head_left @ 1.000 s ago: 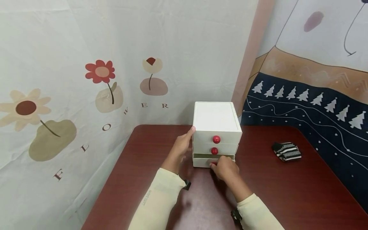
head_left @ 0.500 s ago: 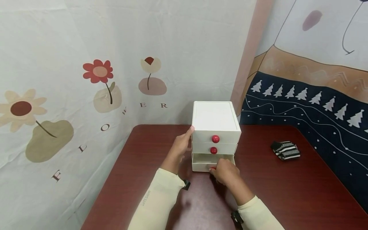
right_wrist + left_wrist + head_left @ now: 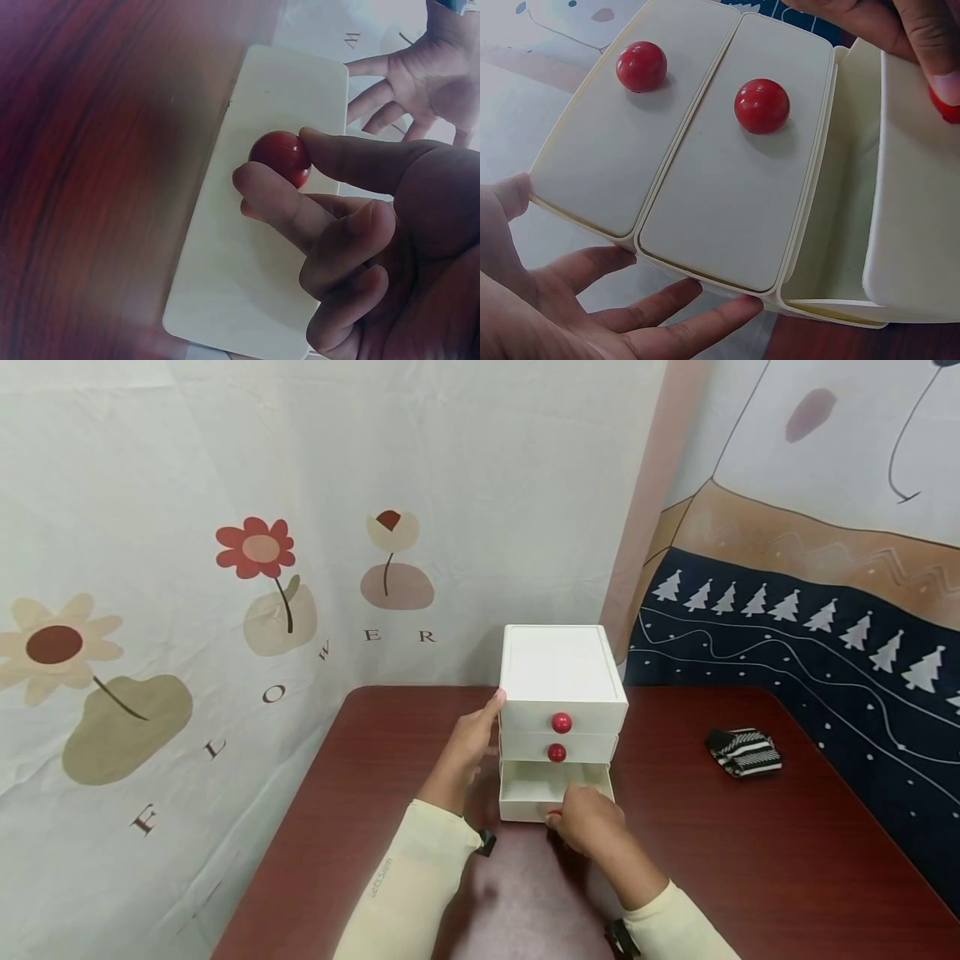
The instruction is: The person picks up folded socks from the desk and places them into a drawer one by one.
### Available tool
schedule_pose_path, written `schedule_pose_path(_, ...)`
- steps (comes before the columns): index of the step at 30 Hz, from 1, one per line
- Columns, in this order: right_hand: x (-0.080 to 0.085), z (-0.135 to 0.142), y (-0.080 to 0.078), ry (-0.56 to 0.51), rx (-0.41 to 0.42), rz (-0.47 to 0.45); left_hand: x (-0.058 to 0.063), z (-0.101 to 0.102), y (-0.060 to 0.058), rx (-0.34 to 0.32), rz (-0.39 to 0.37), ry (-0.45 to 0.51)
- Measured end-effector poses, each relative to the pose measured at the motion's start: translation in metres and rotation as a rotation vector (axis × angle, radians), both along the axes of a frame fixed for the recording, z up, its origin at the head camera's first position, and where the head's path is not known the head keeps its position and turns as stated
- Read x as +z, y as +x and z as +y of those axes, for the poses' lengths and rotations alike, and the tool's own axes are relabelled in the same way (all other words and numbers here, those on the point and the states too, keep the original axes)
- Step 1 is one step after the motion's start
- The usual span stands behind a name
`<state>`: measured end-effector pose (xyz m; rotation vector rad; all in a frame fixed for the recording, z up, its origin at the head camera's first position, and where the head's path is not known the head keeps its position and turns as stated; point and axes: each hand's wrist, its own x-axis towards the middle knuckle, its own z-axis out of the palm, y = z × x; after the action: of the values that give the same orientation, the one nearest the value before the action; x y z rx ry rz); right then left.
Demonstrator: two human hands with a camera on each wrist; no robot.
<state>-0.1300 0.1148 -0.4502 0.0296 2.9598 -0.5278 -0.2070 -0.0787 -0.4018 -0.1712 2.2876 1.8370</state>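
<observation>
A white three-drawer box [image 3: 562, 664] with round red knobs stands on the table. Its bottom drawer [image 3: 517, 811] is pulled out, and the part of its inside that shows is bare. My right hand [image 3: 588, 818] pinches that drawer's red knob [image 3: 281, 157] between thumb and curled fingers. Against the box's left side rests my left hand [image 3: 468, 747], its fingers spread and fairly straight, fingertips at the side edges in the left wrist view. The top knob [image 3: 641, 66] and middle knob [image 3: 762, 106] sit on drawers that are pushed in.
A folded black-and-white patterned cloth item [image 3: 744, 752] lies on the reddish-brown table [image 3: 675, 843], right of the box. Behind the table hangs a printed wall cloth [image 3: 487, 485] with flowers and trees.
The bottom drawer has slid further out toward me, with my right hand holding its knob. My left hand has stayed on the side of the box.
</observation>
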Motion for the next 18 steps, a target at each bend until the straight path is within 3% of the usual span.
schedule_pose_path(18, 0.0039, -0.0006, 0.0092, 0.041, 0.074, -0.022, 0.0004, 0.0019, -0.0009, 0.000, -0.016, -0.006)
